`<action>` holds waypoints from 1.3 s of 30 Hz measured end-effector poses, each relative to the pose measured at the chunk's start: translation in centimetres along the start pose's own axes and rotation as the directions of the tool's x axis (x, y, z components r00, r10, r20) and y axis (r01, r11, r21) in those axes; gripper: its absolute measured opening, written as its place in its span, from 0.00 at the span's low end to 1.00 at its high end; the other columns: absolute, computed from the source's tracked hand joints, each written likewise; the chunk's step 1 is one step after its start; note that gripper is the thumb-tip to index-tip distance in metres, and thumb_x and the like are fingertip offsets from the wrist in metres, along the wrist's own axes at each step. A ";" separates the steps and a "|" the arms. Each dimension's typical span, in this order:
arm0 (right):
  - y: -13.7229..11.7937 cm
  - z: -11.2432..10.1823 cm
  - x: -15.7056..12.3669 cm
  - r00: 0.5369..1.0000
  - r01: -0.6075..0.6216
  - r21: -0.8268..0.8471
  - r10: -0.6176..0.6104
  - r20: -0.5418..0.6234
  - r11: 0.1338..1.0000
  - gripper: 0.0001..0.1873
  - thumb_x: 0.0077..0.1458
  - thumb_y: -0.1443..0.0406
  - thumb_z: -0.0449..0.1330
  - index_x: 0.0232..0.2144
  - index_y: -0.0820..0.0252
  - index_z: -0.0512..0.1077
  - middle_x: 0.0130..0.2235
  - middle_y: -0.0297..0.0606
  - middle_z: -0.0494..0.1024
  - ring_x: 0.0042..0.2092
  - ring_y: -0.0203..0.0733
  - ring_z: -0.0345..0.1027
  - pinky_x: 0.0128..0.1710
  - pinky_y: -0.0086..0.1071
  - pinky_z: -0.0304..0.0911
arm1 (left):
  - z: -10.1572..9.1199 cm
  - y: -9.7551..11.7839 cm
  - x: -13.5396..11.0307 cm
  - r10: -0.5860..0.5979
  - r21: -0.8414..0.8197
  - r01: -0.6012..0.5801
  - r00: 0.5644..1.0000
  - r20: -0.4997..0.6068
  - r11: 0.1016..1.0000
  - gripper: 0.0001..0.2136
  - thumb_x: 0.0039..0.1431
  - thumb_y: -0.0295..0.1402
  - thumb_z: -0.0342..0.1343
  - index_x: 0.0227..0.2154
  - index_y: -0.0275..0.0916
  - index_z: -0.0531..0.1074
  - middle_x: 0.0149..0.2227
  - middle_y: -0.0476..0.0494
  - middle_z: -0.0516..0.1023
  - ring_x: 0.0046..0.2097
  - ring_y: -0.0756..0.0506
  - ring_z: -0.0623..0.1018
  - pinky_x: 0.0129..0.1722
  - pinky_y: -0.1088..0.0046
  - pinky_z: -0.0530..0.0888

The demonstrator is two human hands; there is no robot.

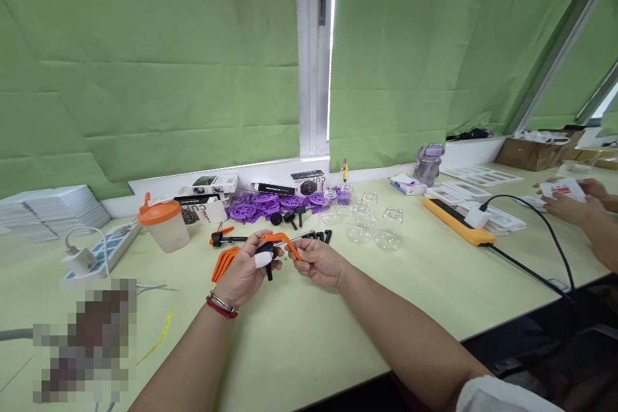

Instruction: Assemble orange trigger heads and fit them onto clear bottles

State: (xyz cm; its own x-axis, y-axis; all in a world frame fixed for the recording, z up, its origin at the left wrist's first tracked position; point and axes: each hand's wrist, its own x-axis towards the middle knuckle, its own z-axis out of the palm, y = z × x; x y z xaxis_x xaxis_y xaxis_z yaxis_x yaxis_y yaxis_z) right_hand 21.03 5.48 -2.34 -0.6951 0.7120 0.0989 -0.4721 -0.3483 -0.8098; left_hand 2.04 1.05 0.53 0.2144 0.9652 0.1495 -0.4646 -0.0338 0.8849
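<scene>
head view: a pale green table (425, 296) stretches before me, backed by green sheeting (145, 45) and a metal post (313, 77); purple parts (263, 204) and clear cups (388, 230) sit beyond my hands. my left hand (246, 270), a white wrap (263, 260) on its thumb, reaches up from the lower left and closes around a black part (266, 248) whose stem points down; my right hand (321, 262), coming from the right, pinches one end of an orange strip (288, 242) between thumb and fingers. that strip bridges my two hands above the table, slim and sharply bent, with a silvery rod (302, 235) beside it.
</scene>
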 end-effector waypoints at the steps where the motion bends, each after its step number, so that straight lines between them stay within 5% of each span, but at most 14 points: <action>1: 0.0 0.0 -0.1 1.000 -0.010 -0.015 0.010 0.000 1.000 0.14 0.45 0.67 0.68 0.37 0.63 0.75 0.29 0.33 0.68 0.22 0.24 0.50 0.20 0.23 0.40 | 0.0 0.0 -0.1 -0.006 0.016 0.005 1.000 0.020 1.000 0.19 0.49 0.24 0.62 0.45 0.43 0.69 0.44 0.42 0.74 0.41 0.45 0.76 0.35 0.69 0.75; 10: 0.1 -0.4 -0.2 0.999 -0.044 -0.085 0.043 -0.003 0.995 0.17 0.45 0.64 0.69 0.38 0.67 0.77 0.24 0.30 0.63 0.21 0.25 0.51 0.21 0.26 0.39 | 0.1 0.3 -0.4 0.006 0.134 -0.020 0.995 0.102 0.991 0.23 0.45 0.23 0.62 0.46 0.44 0.68 0.49 0.41 0.71 0.39 0.46 0.74 0.29 0.74 0.69; 17: 0.0 -0.2 -0.3 0.998 -0.052 -0.101 0.055 0.026 0.994 0.18 0.44 0.63 0.69 0.38 0.67 0.77 0.23 0.29 0.62 0.21 0.25 0.51 0.21 0.25 0.40 | 0.7 0.5 -0.2 -0.019 0.023 0.019 0.999 0.034 1.000 0.15 0.56 0.40 0.56 0.42 0.37 0.72 0.44 0.35 0.74 0.37 0.42 0.76 0.25 0.72 0.69; 26: 0.3 -0.2 -0.1 0.998 -0.058 -0.102 0.059 0.000 0.993 0.18 0.43 0.62 0.70 0.37 0.67 0.77 0.23 0.29 0.64 0.21 0.25 0.54 0.20 0.24 0.40 | 0.6 0.5 -0.2 -0.071 0.039 0.071 0.997 -0.004 0.997 0.10 0.55 0.33 0.56 0.40 0.38 0.73 0.42 0.39 0.76 0.34 0.45 0.77 0.24 0.74 0.68; 30: 0.6 -0.4 0.2 0.997 -0.074 -0.155 0.067 -0.049 0.985 0.20 0.43 0.60 0.69 0.38 0.67 0.76 0.23 0.30 0.66 0.21 0.26 0.56 0.19 0.24 0.41 | 0.5 0.5 -0.1 -0.061 0.037 0.062 0.998 -0.032 0.997 0.10 0.53 0.31 0.57 0.39 0.38 0.72 0.42 0.39 0.77 0.33 0.45 0.76 0.24 0.74 0.68; 33: 0.9 -1.0 0.7 0.979 -0.031 -0.281 -0.028 -0.202 0.959 0.17 0.49 0.57 0.65 0.37 0.65 0.74 0.25 0.32 0.69 0.22 0.29 0.60 0.21 0.24 0.48 | 0.0 0.8 0.2 -0.019 0.037 0.023 0.994 -0.106 0.999 0.09 0.52 0.29 0.56 0.38 0.37 0.72 0.39 0.39 0.76 0.32 0.45 0.76 0.24 0.74 0.68; 36: 1.6 -1.7 1.0 0.904 -0.039 -0.622 -0.237 -0.355 0.782 0.11 0.55 0.62 0.58 0.37 0.64 0.73 0.28 0.35 0.72 0.26 0.33 0.64 0.25 0.28 0.57 | -1.1 1.4 0.7 0.079 0.009 -0.079 0.971 -0.227 0.997 0.08 0.51 0.28 0.54 0.35 0.36 0.71 0.37 0.41 0.76 0.32 0.45 0.76 0.24 0.74 0.69; 39: 2.6 -1.5 1.4 0.906 -0.024 -0.967 -0.404 -0.128 0.253 0.11 0.57 0.69 0.54 0.40 0.62 0.73 0.38 0.41 0.75 0.38 0.39 0.68 0.38 0.33 0.62 | -2.3 2.1 1.1 0.168 -0.014 -0.184 0.923 -0.345 0.983 0.07 0.51 0.26 0.52 0.34 0.36 0.70 0.35 0.41 0.75 0.32 0.46 0.76 0.23 0.75 0.69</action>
State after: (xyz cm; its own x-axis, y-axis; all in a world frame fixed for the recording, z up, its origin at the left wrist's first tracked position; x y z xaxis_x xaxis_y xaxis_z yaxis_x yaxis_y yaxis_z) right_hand 19.60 6.47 -5.17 -0.3696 0.8637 0.3426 0.4217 0.4844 -0.7665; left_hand -0.71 2.63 1.48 -0.1768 0.9751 0.1341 -0.5078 -0.2071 0.8362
